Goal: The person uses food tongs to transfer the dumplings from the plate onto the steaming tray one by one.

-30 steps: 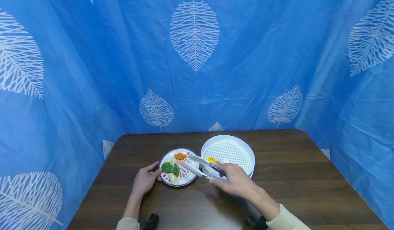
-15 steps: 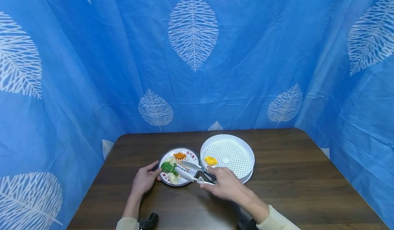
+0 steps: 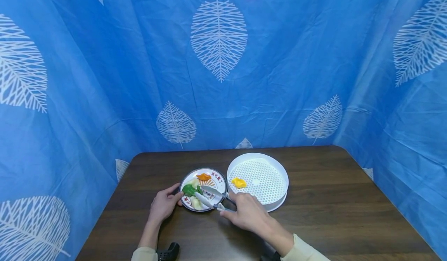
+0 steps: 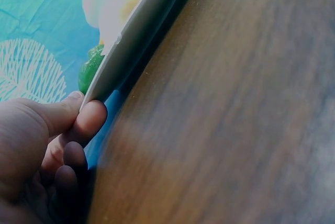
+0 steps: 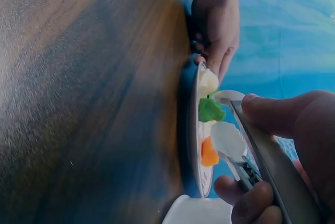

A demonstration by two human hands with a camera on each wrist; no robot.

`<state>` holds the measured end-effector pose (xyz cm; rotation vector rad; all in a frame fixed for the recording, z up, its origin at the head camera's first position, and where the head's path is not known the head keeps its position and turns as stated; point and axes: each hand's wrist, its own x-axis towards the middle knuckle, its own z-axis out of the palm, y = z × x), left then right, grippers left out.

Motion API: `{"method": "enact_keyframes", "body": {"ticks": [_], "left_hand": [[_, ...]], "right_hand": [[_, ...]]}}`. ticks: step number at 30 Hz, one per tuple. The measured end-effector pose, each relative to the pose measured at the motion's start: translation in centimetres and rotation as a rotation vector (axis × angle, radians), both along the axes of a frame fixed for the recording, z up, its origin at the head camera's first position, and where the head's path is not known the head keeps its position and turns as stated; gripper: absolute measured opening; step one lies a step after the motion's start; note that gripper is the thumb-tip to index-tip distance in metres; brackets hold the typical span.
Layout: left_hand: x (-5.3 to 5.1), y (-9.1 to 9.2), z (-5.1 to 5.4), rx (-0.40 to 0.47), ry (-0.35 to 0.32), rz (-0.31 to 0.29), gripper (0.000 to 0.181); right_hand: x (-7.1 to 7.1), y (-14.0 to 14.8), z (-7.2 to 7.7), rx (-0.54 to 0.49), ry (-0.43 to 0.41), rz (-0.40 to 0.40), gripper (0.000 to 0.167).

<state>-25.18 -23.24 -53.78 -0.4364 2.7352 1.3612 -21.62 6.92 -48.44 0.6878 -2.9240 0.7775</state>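
My left hand (image 3: 165,203) pinches the left rim of a round white plate (image 3: 219,180) with a dark edge and red lettering. In the left wrist view, the thumb lies above the rim and a finger below. On the plate sit an orange dumpling-like piece (image 3: 203,177), pale pieces (image 3: 196,203) and a green piece (image 3: 189,190). My right hand (image 3: 248,211) grips metal tongs (image 3: 228,199) with pale tips. Those tips are spread over the plate, close to the green piece, with nothing seen held between them. Part of the green piece is hidden by the tongs.
Right of the plate stands a round white perforated tray (image 3: 276,175) with a raised rim. A yellow dumpling-like piece (image 3: 239,182) lies in it. Both stand on a dark wooden table (image 3: 331,199), with a blue leaf-patterned cloth (image 3: 272,67) around its back and sides.
My right hand has moved left and slightly down with the tongs, bringing their tips over the plate to the green piece. The yellow piece is now fully in sight. My left hand stays put.
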Motion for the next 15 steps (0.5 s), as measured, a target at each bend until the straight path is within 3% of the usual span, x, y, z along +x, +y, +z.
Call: {"method": "enact_keyframes", "body": {"ticks": [15], "left_hand": [[-0.08,-0.08,0.0,0.01,-0.007,-0.002,0.054]], "right_hand": [[0.18,-0.01,-0.69,0.022,0.073,0.002,0.03]]}}
